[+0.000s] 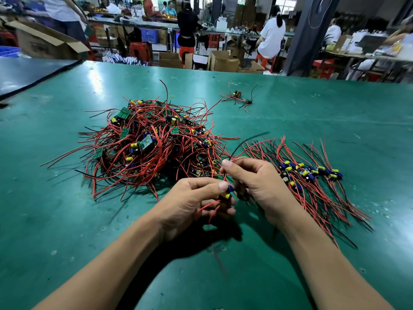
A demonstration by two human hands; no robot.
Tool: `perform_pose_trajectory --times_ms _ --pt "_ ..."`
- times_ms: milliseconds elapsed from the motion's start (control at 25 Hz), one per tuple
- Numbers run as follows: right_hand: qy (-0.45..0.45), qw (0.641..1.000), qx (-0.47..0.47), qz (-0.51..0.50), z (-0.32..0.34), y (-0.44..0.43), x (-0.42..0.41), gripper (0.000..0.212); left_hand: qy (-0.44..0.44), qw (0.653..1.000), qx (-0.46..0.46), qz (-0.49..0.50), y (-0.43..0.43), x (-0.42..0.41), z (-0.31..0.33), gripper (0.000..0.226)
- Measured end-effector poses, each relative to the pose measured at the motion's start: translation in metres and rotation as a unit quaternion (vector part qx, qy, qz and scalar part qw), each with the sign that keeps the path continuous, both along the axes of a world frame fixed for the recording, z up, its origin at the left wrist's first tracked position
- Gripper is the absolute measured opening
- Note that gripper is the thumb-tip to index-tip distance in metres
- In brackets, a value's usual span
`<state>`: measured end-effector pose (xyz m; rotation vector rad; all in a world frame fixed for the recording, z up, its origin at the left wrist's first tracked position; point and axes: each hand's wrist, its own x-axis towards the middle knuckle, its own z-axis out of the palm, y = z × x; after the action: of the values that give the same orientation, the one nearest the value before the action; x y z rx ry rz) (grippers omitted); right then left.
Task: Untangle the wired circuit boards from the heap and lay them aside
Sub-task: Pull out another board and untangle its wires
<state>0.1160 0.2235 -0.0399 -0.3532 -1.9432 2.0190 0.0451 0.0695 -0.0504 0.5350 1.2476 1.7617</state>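
Both forearms reach over the green table [67, 198]. My left hand [194, 198] curls round a wired circuit board [226, 194]; my right hand [254, 177] pinches a red wire [226, 175]. Just beyond lies the heap [152, 144], with the untangled boards [312, 173] at right.

Hands [223, 189] — board [225, 194], wires [232, 157]

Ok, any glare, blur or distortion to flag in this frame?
Head view: wide-angle bowing curves the far edge of the green table; glare whitens it at far left; the black wire pinched by the right hand is motion-smeared; the left hand, gripping a circuit board, is sharp; both hands cast a dark shadow beneath; background workers are soft.
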Motion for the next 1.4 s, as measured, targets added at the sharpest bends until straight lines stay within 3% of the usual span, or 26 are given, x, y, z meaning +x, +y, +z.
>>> perform_pose_trajectory --times_ms 240,400,480,600,800,880,960,1080,1200,1280,1400 --pt "-0.082 0.982 0.033 -0.166 -0.015 0.013 -0.008 0.035 -0.020 0.999 -0.021 0.039 0.004 -0.002 -0.003 0.024" --pt "-0.090 0.979 -0.009 -0.184 -0.020 0.018 -0.013 0.033 -0.037 0.996 -0.019 0.080 0.005 -0.004 -0.002 0.027" --pt "-0.096 0.980 0.051 -0.168 -0.021 0.017 -0.011 0.028 -0.038 0.995 -0.018 0.094 0.005 -0.005 -0.003 0.020" --pt "-0.139 0.949 0.210 -0.188 -0.021 0.016 -0.008 0.018 -0.041 0.995 -0.016 0.094 0.005 -0.005 -0.002 0.020" --pt "-0.192 0.932 0.258 -0.165 -0.013 0.014 -0.003 0.015 -0.049 0.995 -0.009 0.089 0.004 -0.006 -0.001 0.020" --pt "-0.146 0.932 0.294 -0.155 -0.009 0.009 -0.001 0.012 -0.047 0.995 -0.011 0.091 0.004 -0.007 -0.002 0.022" --pt "-0.073 0.953 0.271 -0.112 -0.004 0.007 0.000 0.002 -0.046 0.995 -0.016 0.084 0.003 -0.007 -0.001 0.024" --pt "-0.027 0.985 0.172 0.014 -0.001 0.007 0.000 0.020 -0.054 0.996 -0.034 0.068 0.002 -0.006 0.000 0.025" --pt "-0.033 0.990 0.066 0.122 -0.002 0.006 0.002 0.027 -0.047 0.996 -0.041 0.057 0.002 -0.004 0.000 0.025" --pt "-0.029 0.989 0.061 0.133 -0.003 0.004 0.002 0.022 -0.035 0.997 -0.042 0.047 0.001 -0.003 0.001 0.027" --pt "-0.006 0.995 0.074 0.065 -0.006 0.002 0.001 0.027 -0.013 0.999 -0.039 0.033 0.000 -0.002 0.003 0.025"
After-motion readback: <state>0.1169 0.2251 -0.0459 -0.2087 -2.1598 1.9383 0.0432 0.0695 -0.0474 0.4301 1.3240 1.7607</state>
